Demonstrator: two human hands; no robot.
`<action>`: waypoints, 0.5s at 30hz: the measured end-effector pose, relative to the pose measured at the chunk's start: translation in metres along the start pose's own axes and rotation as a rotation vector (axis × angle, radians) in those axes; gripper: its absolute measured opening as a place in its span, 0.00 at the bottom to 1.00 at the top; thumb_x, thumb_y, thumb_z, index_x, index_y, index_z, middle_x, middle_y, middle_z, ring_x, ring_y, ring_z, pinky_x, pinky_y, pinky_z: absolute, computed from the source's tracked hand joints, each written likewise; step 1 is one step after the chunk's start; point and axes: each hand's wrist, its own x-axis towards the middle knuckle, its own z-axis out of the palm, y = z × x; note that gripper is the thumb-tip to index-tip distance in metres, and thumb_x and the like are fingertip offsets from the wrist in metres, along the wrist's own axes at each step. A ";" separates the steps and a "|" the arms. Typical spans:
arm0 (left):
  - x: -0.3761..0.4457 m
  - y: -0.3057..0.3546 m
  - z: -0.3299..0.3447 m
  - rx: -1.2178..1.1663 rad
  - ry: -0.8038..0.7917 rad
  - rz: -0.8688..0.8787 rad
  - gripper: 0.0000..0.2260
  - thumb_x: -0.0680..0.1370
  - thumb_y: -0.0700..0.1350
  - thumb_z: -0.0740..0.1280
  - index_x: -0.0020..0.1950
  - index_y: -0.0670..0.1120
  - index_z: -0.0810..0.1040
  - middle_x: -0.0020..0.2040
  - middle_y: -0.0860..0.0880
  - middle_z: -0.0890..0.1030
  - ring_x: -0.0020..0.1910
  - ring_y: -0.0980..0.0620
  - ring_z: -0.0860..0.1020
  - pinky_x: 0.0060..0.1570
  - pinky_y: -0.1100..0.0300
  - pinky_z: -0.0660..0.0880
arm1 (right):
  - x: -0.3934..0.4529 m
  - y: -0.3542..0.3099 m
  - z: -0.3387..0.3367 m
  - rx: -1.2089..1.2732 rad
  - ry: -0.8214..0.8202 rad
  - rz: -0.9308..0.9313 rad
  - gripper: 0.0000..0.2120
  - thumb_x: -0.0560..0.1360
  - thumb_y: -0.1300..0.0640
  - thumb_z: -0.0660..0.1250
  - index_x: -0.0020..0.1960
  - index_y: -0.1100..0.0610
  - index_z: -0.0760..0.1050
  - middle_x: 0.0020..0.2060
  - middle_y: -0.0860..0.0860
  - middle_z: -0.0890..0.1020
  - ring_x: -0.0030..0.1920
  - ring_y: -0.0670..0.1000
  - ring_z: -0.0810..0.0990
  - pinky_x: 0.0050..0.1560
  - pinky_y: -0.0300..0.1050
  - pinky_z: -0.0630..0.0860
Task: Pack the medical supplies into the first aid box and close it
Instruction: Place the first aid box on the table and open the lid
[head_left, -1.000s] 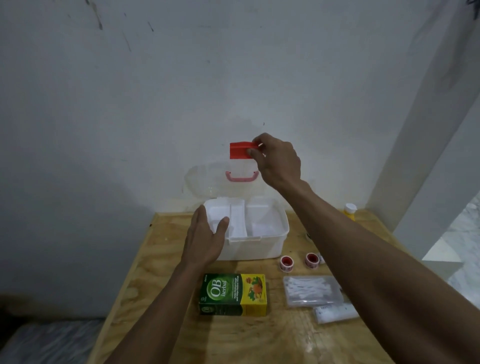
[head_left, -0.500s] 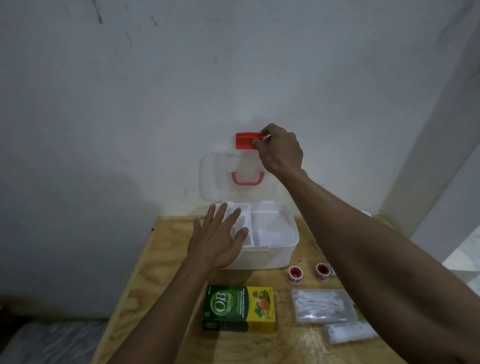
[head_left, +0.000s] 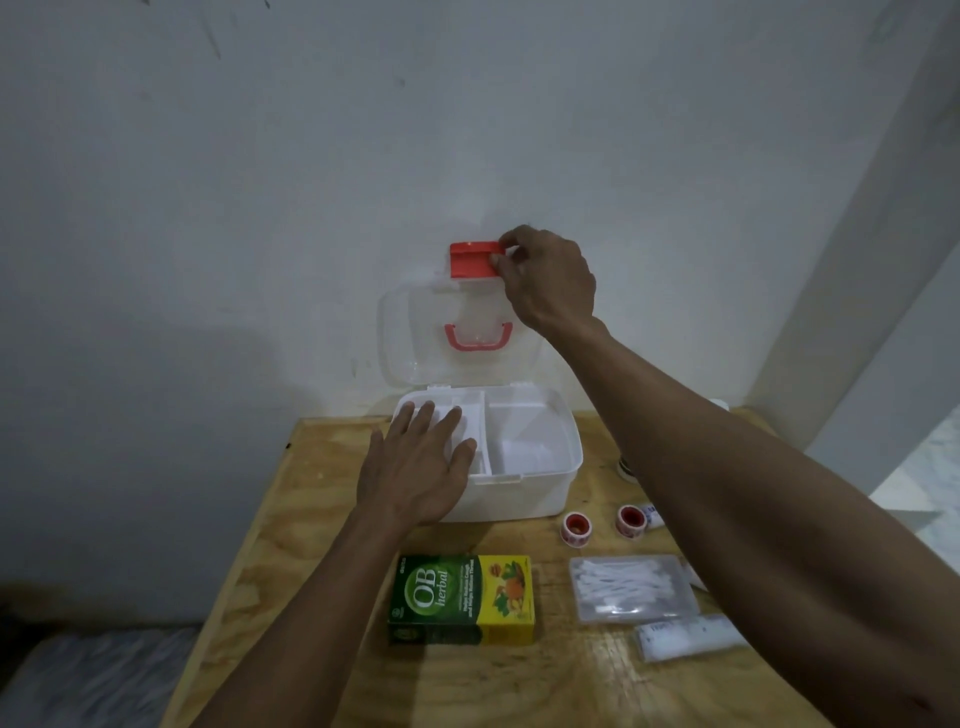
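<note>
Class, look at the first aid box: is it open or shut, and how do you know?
Open. The clear lid stands upright against the wall, the right hand pinches its red latch, and the box's white compartments show.

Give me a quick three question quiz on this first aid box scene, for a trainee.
1. True or false: the clear lid of the first aid box stands open.
2. What does the right hand pinch? A) the pink handle B) the red latch C) the cotton swab pack
3. Fill in: the left hand lies with straight fingers over the box's ____ side.

Key:
1. True; the lid is raised against the wall.
2. B; the red latch at the lid's top edge. The pink handle is untouched and the cotton swab pack lies on the table.
3. Left.
</note>
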 end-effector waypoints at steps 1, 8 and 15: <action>0.000 0.000 0.000 0.001 0.003 0.001 0.27 0.81 0.63 0.47 0.79 0.56 0.56 0.81 0.49 0.55 0.80 0.47 0.49 0.74 0.39 0.55 | 0.000 0.001 0.000 -0.001 -0.001 -0.009 0.13 0.78 0.47 0.66 0.60 0.50 0.79 0.51 0.48 0.84 0.51 0.51 0.81 0.48 0.47 0.78; 0.000 0.001 0.001 -0.002 0.007 0.001 0.27 0.81 0.63 0.48 0.79 0.56 0.57 0.80 0.49 0.57 0.80 0.47 0.51 0.74 0.40 0.57 | -0.002 0.009 -0.004 0.004 -0.009 -0.023 0.15 0.78 0.47 0.66 0.62 0.50 0.78 0.53 0.48 0.83 0.54 0.51 0.80 0.48 0.47 0.76; 0.000 0.001 0.000 0.000 0.013 -0.008 0.27 0.81 0.63 0.48 0.79 0.57 0.57 0.81 0.49 0.54 0.80 0.48 0.47 0.75 0.39 0.55 | 0.001 0.010 -0.007 0.001 -0.006 -0.012 0.15 0.79 0.47 0.66 0.62 0.50 0.78 0.54 0.49 0.83 0.54 0.51 0.80 0.48 0.45 0.75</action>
